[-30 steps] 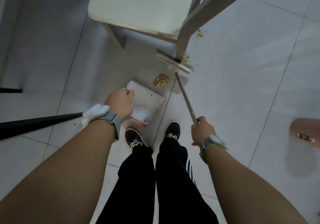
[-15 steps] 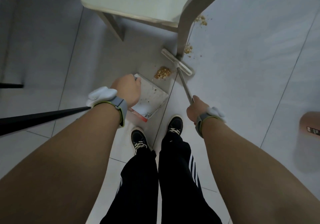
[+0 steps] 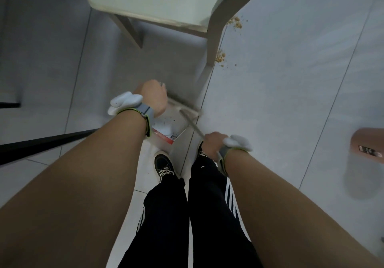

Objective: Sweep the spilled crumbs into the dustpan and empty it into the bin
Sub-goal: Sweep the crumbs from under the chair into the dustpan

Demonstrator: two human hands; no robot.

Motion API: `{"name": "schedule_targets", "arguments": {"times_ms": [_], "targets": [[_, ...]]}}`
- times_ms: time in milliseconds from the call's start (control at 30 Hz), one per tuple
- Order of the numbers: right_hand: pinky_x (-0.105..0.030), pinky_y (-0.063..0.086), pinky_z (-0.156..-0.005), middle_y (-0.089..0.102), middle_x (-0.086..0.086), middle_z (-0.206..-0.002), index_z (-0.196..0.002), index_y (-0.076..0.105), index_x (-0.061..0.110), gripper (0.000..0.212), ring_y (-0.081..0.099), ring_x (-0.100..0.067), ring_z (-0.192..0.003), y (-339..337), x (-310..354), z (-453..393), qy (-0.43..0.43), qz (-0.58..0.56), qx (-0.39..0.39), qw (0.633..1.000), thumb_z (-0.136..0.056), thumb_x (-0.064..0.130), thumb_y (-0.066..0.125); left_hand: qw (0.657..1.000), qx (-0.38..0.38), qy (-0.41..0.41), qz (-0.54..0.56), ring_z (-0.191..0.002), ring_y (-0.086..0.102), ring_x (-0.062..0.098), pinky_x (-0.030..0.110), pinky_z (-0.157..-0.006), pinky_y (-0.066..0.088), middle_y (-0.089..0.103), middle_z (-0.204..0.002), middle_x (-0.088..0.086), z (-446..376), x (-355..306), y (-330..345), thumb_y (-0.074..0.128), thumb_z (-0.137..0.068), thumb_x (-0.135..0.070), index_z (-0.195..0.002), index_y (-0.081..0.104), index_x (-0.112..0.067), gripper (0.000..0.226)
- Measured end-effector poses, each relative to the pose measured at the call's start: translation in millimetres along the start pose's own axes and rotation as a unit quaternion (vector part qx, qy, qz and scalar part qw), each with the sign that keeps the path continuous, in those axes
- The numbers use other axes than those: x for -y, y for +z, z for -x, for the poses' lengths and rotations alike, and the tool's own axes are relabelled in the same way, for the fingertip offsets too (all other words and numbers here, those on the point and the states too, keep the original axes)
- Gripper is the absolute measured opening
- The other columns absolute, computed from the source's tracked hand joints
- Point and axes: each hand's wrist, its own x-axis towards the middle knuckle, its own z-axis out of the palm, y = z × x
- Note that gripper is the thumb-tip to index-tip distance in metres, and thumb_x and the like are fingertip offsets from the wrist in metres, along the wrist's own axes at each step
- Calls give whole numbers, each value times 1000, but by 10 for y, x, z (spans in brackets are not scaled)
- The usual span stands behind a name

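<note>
Crumbs on grey tile floor by chair leg; left hand grips dustpan, right hand grips brush handle.

The white dustpan lies flat on the floor just in front of the feet, a red strip along its near edge and dark specks scattered inside. The broom, its thin metal handle slanting, has its blurred pale head over the dustpan's far edge. Brown crumbs lie well beyond the dustpan, more crumbs farther still.
</note>
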Motion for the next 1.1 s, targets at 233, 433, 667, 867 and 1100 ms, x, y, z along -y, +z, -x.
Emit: {"name": "schedule_targets", "arguments": {"times_ms": [233, 433, 667, 867, 1100], "targets": [[-38, 45, -80, 62, -17, -114, -123, 55, 6, 33, 59, -36, -105, 20, -305, 211, -18, 50, -87, 995, -94, 11, 40, 999, 8, -8, 33, -90, 62, 38, 36, -73, 39, 67, -100, 22, 165, 159, 38, 34, -105, -29, -94, 64, 2, 45], [-41, 50, -91, 60, -14, -121, -126, 54, 7, 35, 59, -36, -110, -307, -116, -28, 53, 71, -76, 993, -91, 6, 49, 1000, -15, 0, 9, -84, 60, 38, 35, -69, 40, 67, -95, 22, 359, 520, 82, 30, -105, -32, -82, 57, -6, 44], [-33, 37, -77, 57, -20, -129, -129, 54, -1, 35, 54, -35, -119, 360, 38, 1, 33, -16, -87, 996, -100, 11, 39, 1000, -8, 22, -14, -70, 50, 37, 35, -63, 35, 60, -78, 21, 383, 872, 156, 29, -105, -32, -84, 59, -2, 48], [-33, 40, -78, 59, -17, -126, -129, 58, 4, 36, 56, -34, -117, 948, 117, 178, 5, 14, 8, 1000, -96, 13, 46, 1000, -9, 27, -11, -85, 57, 38, 36, -70, 37, 63, -94, 19, 291, 913, 117, 30, -105, -32, -90, 60, -3, 45], [-30, 46, -89, 63, -7, -124, -129, 57, 17, 33, 61, -27, -111, 833, -46, 353, 16, 131, -97, 987, -101, 18, 38, 999, 4, 31, 22, -64, 48, 32, 33, -62, 33, 59, -76, 19, 573, 1290, 192, 30, -105, -31, -70, 51, -5, 48]]}}
